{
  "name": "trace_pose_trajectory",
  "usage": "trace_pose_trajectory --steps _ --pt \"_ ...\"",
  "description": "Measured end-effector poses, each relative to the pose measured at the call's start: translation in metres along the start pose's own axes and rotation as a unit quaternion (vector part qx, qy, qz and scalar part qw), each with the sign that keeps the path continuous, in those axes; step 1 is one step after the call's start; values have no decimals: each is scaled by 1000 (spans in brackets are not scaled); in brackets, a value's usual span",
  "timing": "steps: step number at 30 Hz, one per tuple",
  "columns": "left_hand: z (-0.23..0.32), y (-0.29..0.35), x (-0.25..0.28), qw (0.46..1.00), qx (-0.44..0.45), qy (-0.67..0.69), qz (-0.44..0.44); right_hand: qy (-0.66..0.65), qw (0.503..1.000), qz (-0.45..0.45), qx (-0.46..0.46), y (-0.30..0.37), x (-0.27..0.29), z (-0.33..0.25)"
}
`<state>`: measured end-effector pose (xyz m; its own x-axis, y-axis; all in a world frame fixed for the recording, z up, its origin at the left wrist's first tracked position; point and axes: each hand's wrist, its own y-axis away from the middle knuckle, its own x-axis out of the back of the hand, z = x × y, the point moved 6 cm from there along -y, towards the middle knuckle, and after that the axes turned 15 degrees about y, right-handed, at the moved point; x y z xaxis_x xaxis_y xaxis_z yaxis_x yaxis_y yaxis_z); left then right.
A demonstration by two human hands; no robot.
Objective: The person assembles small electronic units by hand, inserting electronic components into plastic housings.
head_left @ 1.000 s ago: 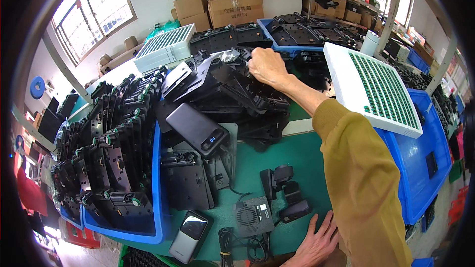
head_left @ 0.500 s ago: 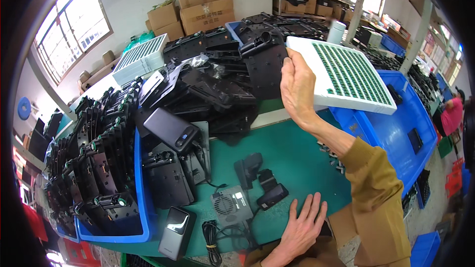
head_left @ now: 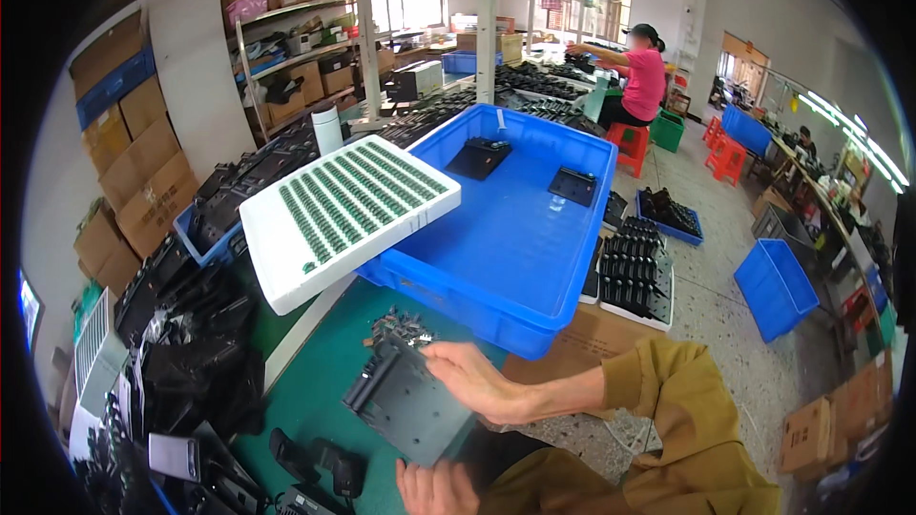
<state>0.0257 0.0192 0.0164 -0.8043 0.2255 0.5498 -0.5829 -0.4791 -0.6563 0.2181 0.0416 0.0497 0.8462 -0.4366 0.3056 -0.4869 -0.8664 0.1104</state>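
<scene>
My right hand (head_left: 477, 383) grips a flat black plastic plate (head_left: 405, 410) by its upper right edge, thumb and fingers closed on it. The plate is tilted above the green table and has a round hinge-like tube along its left side and small holes in its face. At its lower edge is my left hand (head_left: 437, 488), with fingers bent and close together against the plate; the thumb is hidden. Just beyond the plate lies a small heap of metal parts (head_left: 399, 326). A white foam tray (head_left: 358, 219) with rows of small green parts rests partly on the blue bin's edge.
The large blue bin (head_left: 496, 238) holds a few black plates. Black parts pile up at the left (head_left: 200, 343). Black devices (head_left: 324, 463) and a power bank (head_left: 174, 456) lie at the near left. A person in a pink top (head_left: 641, 81) sits beyond the bin.
My view has swung to the right. My right hand has let go of the foam tray and come down holding a black plate. My left hand, earlier spread flat, is now bent at the plate's lower edge.
</scene>
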Motion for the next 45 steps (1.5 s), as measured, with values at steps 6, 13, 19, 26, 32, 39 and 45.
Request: trace_pose_trajectory --steps 6,13,19,26,32,39,45 --pt "21 -20 26 986 -39 107 125 -29 993 114 21 8 11 57" --pt "-1 2 24 991 23 47 121 119 993 12 -23 -6 -15 47" --pt "-3 -20 8 995 98 6 -5 209 977 44 26 -14 -12 29" --pt "-14 -17 2 985 164 -27 -48 385 898 68 201 -8 -29 4" --pt "-16 -24 3 977 199 -2 -80 415 879 78 222 -5 -30 -2" --pt "-22 -33 5 971 219 20 -88 390 890 64 230 -27 -20 -6" --pt "-23 -36 4 973 214 43 -78 368 888 132 242 -69 -12 -15"
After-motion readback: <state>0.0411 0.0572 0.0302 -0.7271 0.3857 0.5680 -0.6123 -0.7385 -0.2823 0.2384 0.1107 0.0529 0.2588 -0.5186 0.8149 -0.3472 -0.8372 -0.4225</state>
